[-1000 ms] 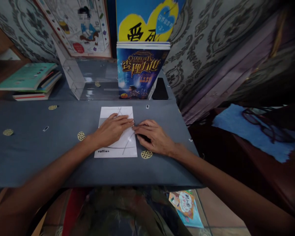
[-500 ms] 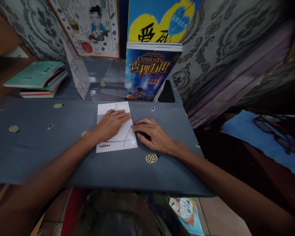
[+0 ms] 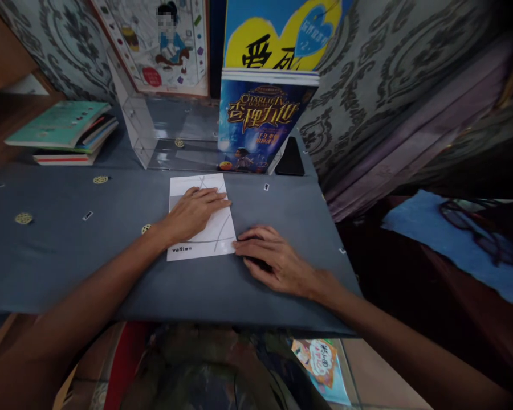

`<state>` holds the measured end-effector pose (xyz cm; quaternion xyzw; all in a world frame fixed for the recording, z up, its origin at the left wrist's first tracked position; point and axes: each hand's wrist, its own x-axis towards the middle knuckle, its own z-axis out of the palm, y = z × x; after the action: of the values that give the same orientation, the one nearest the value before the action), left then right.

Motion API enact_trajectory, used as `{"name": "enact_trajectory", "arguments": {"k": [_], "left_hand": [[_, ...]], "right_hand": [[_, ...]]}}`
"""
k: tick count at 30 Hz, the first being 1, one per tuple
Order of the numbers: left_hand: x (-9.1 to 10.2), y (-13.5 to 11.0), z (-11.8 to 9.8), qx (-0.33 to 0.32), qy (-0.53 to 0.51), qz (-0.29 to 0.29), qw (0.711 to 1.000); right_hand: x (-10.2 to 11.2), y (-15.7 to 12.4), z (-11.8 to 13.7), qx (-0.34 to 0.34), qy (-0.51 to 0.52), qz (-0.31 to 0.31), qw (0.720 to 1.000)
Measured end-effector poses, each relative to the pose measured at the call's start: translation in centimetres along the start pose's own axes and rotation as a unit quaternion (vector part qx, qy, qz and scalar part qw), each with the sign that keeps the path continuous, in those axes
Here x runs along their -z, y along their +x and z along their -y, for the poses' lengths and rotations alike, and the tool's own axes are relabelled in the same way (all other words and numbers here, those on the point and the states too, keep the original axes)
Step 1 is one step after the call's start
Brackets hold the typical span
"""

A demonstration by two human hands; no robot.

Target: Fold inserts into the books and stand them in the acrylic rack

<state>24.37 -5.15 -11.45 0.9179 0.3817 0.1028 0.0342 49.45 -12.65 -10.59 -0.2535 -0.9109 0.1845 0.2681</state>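
Note:
A white leaflet point(image 3: 222, 225) printed with thin grey curves and "vatti" near its lower left corner lies flat on the table. My left hand point(image 3: 194, 212) rests palm down across its middle, fingers stretched toward the right edge. At the leaflet's lower right corner is my right hand point(image 3: 276, 261), its fingers slightly bent and its fingertips touching or nearly touching the paper edge. A gap shows between the thumb and fingers of this hand, with nothing visible in it.
Behind the leaflet, a clear acrylic stand point(image 3: 143, 136) holds upright books, including a blue book point(image 3: 256, 122). A black phone point(image 3: 290, 156) lies beside it. Stacked books point(image 3: 64, 128) sit at left. Off the table's right side are a blue cloth point(image 3: 431, 239) and glasses point(image 3: 465, 228).
My right hand has slid toward me along the leaflet's right edge, down to the lower corner. My left hand stays on the leaflet. The view has shifted slightly.

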Motion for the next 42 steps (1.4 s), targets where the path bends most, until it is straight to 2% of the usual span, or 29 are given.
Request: {"name": "enact_trajectory", "arguments": {"k": [4,9,16,22,24,27,29,32,34,37,42], "left_hand": [[0.2,0.0,-0.2,-0.007,0.023,-0.005,1.000],[1.7,0.1,-1.1,0.002,0.087,0.007,0.996],[3.7,-0.7,-1.2,0.093,0.179,0.023,0.979],[4.0,-1.2,-1.5,0.184,0.205,0.044,0.960],[3.8,-1.3,-1.8,0.175,0.215,0.037,0.960],[3.3,-1.4,-2.1,0.100,0.213,0.023,0.972],[3.1,-1.3,-2.3,0.052,0.195,0.025,0.979],[3.1,-1.2,-2.4,0.037,0.170,0.030,0.984],[3.1,-1.1,-2.5,0.044,0.161,0.030,0.985],[3.0,-1.1,-2.6,0.055,0.161,0.026,0.985],[2.6,-1.3,-2.8,0.060,0.170,0.014,0.984]], "right_hand": [[-0.2,-0.3,0.4,0.003,-0.029,0.004,1.000],[-0.5,0.2,0.1,0.023,-0.109,0.003,0.994],[-0.6,2.2,-2.4,0.041,-0.174,0.000,0.984],[-0.7,4.9,-4.7,0.026,-0.177,0.008,0.984],[-0.8,5.2,-5.1,0.018,-0.161,0.001,0.987],[-1.0,4.9,-5.1,-0.007,-0.126,-0.038,0.991],[-1.0,4.2,-4.4,-0.023,-0.103,-0.077,0.991],[-1.0,2.9,-2.1,-0.020,-0.071,-0.095,0.993],[-1.0,2.0,0.1,0.017,-0.050,-0.056,0.997],[-1.1,0.8,3.1,0.085,-0.029,0.037,0.995],[-1.7,0.2,5.2,0.095,-0.035,0.138,0.985]]}}
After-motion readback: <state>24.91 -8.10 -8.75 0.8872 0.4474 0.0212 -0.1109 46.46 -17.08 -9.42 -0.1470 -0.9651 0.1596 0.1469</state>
